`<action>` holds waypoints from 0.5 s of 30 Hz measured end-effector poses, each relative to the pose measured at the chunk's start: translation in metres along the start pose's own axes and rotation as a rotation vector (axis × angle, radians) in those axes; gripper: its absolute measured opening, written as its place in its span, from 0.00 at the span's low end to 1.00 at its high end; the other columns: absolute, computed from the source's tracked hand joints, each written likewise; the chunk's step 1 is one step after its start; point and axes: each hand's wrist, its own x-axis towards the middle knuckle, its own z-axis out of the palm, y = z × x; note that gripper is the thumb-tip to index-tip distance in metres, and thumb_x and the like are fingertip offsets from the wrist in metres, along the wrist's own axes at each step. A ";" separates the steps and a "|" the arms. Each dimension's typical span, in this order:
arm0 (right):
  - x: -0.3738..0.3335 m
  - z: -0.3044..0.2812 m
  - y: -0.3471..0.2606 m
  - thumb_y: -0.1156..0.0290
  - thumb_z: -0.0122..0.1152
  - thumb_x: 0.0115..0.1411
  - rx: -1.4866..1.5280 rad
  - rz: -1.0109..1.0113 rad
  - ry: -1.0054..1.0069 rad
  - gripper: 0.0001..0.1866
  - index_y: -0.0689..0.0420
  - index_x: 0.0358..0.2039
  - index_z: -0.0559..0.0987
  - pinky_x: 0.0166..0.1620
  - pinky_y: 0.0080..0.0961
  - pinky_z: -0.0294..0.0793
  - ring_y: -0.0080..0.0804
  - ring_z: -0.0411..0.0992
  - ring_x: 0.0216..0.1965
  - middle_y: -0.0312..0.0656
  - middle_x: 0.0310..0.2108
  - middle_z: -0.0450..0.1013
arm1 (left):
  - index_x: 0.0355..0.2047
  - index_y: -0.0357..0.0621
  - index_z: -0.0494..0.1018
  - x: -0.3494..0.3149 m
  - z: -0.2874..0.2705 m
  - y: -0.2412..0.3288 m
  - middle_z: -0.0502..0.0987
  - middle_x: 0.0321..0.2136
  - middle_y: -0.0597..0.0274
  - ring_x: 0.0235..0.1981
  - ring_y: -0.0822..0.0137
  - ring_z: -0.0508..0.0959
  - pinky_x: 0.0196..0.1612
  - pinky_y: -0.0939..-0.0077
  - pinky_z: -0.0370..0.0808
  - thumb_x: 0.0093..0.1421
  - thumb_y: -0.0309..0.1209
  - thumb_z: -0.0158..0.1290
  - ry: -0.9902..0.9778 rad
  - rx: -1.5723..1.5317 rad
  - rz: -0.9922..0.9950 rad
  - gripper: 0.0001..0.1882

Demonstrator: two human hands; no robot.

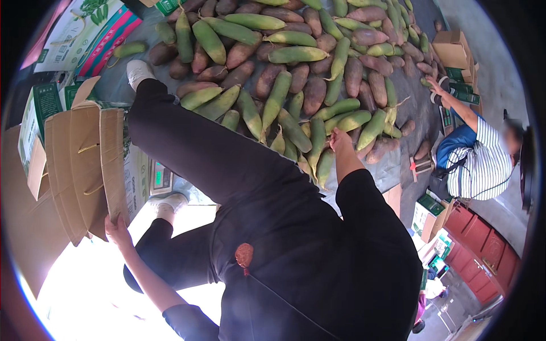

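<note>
My left hand [118,230], at the lower left, is closed on the lower edge of a brown cardboard box [85,165] with raised flaps. On the right, my right hand [339,141] rests at the near side of a large heap of radishes. Its fingers are curled, and I cannot make out what lies in them. A green radish [354,120] sits just beyond the fingers, and another green radish [372,129] lies to their right. Purple-red radishes [314,95] are mixed in with the green ones across the heap.
A digital scale [161,177] stands beside the box, near my shoe [170,202]. A printed carton [85,34] is at the upper left. Another person [478,153] in a striped shirt crouches at the right, reaching toward the heap, with open cartons [432,213] nearby.
</note>
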 end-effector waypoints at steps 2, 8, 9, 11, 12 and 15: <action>0.013 0.009 -0.012 0.70 0.67 0.49 -0.025 -0.100 0.025 0.10 0.57 0.30 0.74 0.21 0.28 0.69 0.28 0.72 0.22 0.37 0.25 0.74 | 0.37 0.32 0.71 0.003 0.009 0.003 0.74 0.32 0.48 0.34 0.50 0.75 0.39 0.63 0.71 0.49 0.24 0.53 -0.006 -0.031 0.031 0.14; -0.078 0.062 -0.042 0.52 0.64 0.47 -0.912 -0.793 0.304 0.27 0.67 0.34 0.78 0.42 0.28 0.73 0.37 0.76 0.37 0.46 0.37 0.77 | 0.34 0.32 0.71 -0.028 -0.014 -0.014 0.72 0.30 0.47 0.32 0.50 0.74 0.35 0.63 0.70 0.49 0.24 0.53 0.150 -0.022 0.059 0.12; -0.037 0.040 -0.072 0.61 0.67 0.46 -0.926 -0.901 0.422 0.22 0.69 0.33 0.78 0.38 0.30 0.74 0.39 0.76 0.32 0.49 0.34 0.77 | 0.35 0.32 0.71 -0.010 -0.013 0.020 0.72 0.30 0.47 0.31 0.49 0.74 0.34 0.62 0.69 0.48 0.23 0.53 0.085 -0.088 0.056 0.12; -0.013 0.016 -0.118 0.70 0.70 0.42 -0.312 -1.019 0.151 0.26 0.72 0.38 0.71 0.36 0.33 0.74 0.40 0.74 0.30 0.50 0.31 0.75 | 0.32 0.32 0.71 0.005 0.014 0.040 0.71 0.27 0.46 0.31 0.46 0.73 0.34 0.62 0.69 0.48 0.24 0.53 0.021 -0.158 0.046 0.11; -0.032 0.037 -0.106 0.73 0.68 0.44 -0.193 -0.975 0.031 0.23 0.70 0.38 0.70 0.32 0.30 0.74 0.37 0.74 0.28 0.48 0.29 0.74 | 0.31 0.33 0.71 0.003 0.007 0.036 0.71 0.26 0.47 0.31 0.46 0.73 0.34 0.61 0.69 0.48 0.25 0.52 0.063 -0.098 0.062 0.10; -0.090 0.070 -0.107 0.78 0.65 0.48 -0.152 -0.920 -0.157 0.18 0.67 0.37 0.67 0.25 0.23 0.70 0.31 0.73 0.25 0.46 0.27 0.73 | 0.31 0.36 0.72 -0.005 0.002 0.026 0.72 0.27 0.48 0.32 0.47 0.73 0.35 0.59 0.69 0.47 0.26 0.53 0.137 -0.010 0.064 0.09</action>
